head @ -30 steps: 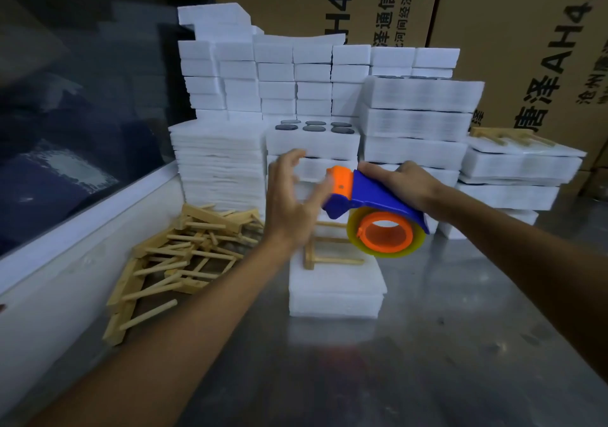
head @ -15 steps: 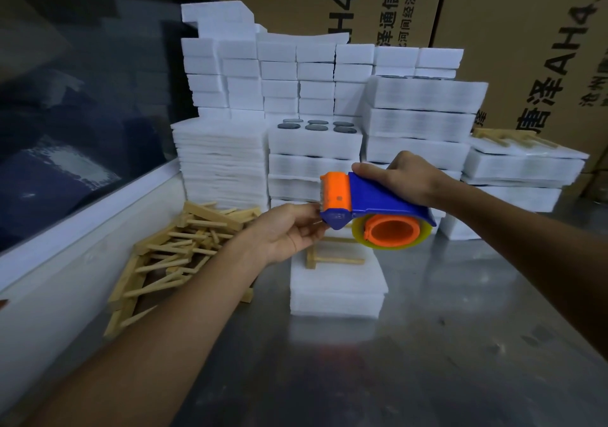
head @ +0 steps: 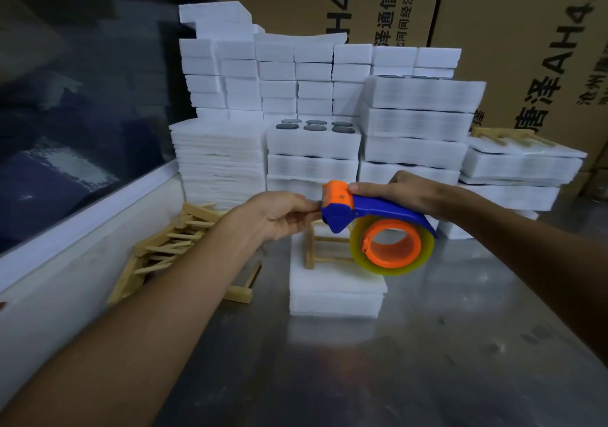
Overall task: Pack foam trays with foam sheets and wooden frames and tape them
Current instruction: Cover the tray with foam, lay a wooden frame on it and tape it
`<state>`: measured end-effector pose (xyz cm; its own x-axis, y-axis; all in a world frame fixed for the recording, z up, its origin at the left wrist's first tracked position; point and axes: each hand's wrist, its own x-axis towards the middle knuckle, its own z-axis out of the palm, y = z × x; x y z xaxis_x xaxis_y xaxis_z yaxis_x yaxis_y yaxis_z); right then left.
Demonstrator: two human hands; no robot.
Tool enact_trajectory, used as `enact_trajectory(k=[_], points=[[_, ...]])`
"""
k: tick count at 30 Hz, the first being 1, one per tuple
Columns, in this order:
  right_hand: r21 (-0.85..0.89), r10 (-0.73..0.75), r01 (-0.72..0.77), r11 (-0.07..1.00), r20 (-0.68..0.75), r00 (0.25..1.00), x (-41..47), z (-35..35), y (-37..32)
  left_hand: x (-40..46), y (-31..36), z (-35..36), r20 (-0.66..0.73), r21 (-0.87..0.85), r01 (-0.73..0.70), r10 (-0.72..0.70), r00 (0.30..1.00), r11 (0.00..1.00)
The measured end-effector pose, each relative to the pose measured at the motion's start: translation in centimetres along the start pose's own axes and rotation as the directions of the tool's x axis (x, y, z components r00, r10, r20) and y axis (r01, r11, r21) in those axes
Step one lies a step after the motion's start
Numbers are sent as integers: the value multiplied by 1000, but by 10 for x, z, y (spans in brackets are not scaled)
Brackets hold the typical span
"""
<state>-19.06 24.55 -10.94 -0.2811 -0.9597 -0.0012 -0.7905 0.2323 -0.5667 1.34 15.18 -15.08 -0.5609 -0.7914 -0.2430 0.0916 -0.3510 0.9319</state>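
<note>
One tape dispenser point(head: 371, 211), blue with an orange head and an orange core carrying a roll of clear tape point(head: 391, 245), is held in the air above one foam tray pack point(head: 337, 290) that sits alone near the middle of the steel worktop point(head: 427, 344). One wooden frame point(head: 320, 245) lies on top of that pack, partly hidden behind the dispenser. The right hand point(head: 404, 193) grips the blue handle from above, fingers curled over it. The left hand point(head: 279, 214) pinches at the orange head, fingertips closed right at the cutter edge; whether a tape end is between them cannot be told.

A loose heap of wooden frames point(head: 177, 242), too tangled to count, lies against the worktop's left edge beside a white wall point(head: 59, 262). Across the back edge stand many stacks of foam sheets and trays point(head: 316, 97); one tray shows six dark round pieces point(head: 316, 125). Another wooden frame point(head: 506, 135) rests on the right-hand stack. Two cardboard boxes point(head: 513, 32) stand behind. The near half of the worktop is bare steel, crossed only by both forearms.
</note>
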Motion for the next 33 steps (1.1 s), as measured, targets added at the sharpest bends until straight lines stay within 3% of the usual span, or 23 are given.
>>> enact_trajectory(k=[5,15,22,28,33], points=[[57,-25,22,998,55,998,-1,-7,5,1,20,2,67,111,70,-78,995,991],[-199,54,-54,979,-5,999,6,-47,29,-1,24,-58,-151,80,19,-7,988,997],[-353,76,-75,933,-12,997,37,-29,19,15,-5,-57,-273,57,-30,44,961,998],[-474,83,-64,878,19,996,61,-9,6,29,-28,-66,-341,48,48,-29,940,998],[-525,88,-59,849,31,996,72,-2,9,36,-32,-69,-416,82,27,10,909,996]])
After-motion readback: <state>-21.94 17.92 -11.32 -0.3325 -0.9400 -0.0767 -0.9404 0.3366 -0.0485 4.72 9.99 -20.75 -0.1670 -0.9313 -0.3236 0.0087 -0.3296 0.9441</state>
